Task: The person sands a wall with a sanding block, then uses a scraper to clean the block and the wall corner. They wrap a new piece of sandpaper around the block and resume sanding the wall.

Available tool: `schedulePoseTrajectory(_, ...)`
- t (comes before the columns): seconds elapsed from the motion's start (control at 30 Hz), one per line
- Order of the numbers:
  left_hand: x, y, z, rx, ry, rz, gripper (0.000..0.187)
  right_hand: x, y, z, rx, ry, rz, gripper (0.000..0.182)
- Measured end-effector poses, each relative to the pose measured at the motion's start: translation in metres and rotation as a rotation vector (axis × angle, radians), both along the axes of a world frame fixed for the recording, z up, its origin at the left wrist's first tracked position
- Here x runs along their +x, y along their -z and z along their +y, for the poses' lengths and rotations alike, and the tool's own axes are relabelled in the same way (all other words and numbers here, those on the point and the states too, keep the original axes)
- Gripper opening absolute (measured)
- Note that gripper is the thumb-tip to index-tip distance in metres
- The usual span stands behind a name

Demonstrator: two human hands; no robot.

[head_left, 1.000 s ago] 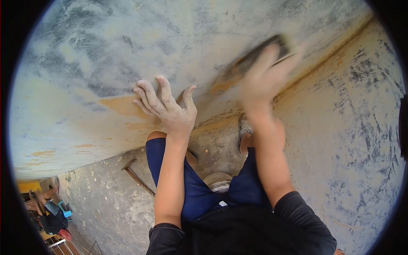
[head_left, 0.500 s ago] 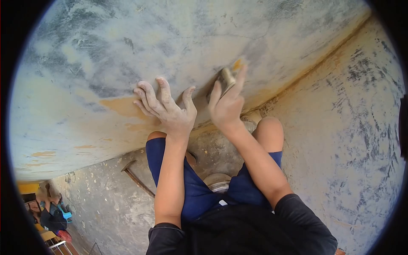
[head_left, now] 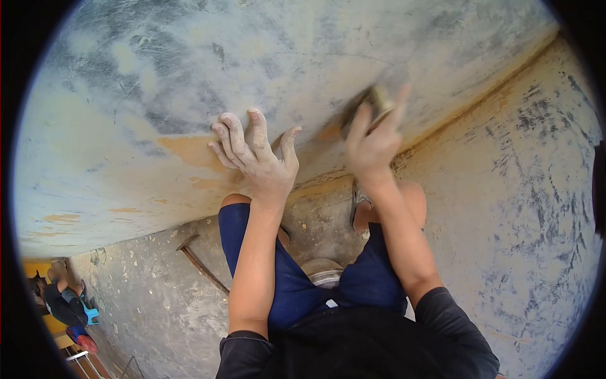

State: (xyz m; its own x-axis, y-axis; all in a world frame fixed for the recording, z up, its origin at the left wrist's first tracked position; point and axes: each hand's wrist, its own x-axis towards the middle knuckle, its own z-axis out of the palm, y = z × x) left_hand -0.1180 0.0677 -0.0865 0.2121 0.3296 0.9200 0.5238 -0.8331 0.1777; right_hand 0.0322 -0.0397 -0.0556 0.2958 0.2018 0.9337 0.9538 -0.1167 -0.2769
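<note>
My left hand (head_left: 255, 148) rests its dusty, spread fingertips on the patchy, plastered wall (head_left: 126, 95), beside a bare orange-tan patch (head_left: 192, 151). It holds nothing. To its right, my right hand (head_left: 374, 140) grips a flat trowel-like tool (head_left: 380, 103) with a rounded, pale handle end. The tool's dark flat side lies at the wall surface, and motion blurs both tool and fingers. My right index finger points forward along the handle. A thin crack runs across the wall above the tool.
Below me a round pale bucket or stool (head_left: 324, 273) shows between my knees. A curved metal-headed tool with a wooden handle (head_left: 201, 268) lies on the speckled floor (head_left: 148, 287). A second wall (head_left: 505, 208) meets the first at right. Another person (head_left: 63, 303) sits far left, near a blue stool (head_left: 90, 312).
My right hand has swept the tool up and to the right along the wall. The left hand stays spread on the wall, slightly shifted in view. My right foot now shows.
</note>
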Motion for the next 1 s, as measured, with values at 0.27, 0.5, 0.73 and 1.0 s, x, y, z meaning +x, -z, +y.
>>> schedulePoseTrajectory(0.27,0.007,0.005,0.003,-0.010,0.015,-0.079,0.073,-0.005,0.016,-0.005,-0.107,0.069,-0.047,0.073)
schedulePoseTrajectory(0.5,0.003,0.007,0.003,-0.016,0.028,-0.073,0.070,-0.001,-0.076,-0.003,0.029,0.085,0.045,0.067)
schedulePoseTrajectory(0.73,0.007,0.005,0.000,-0.013,0.028,-0.126,0.068,-0.001,0.037,-0.007,-0.149,0.047,-0.017,0.070)
schedulePoseTrajectory(1.0,0.004,0.006,0.001,-0.018,0.039,-0.100,0.068,0.004,-0.102,-0.006,0.154,0.081,0.104,0.061)
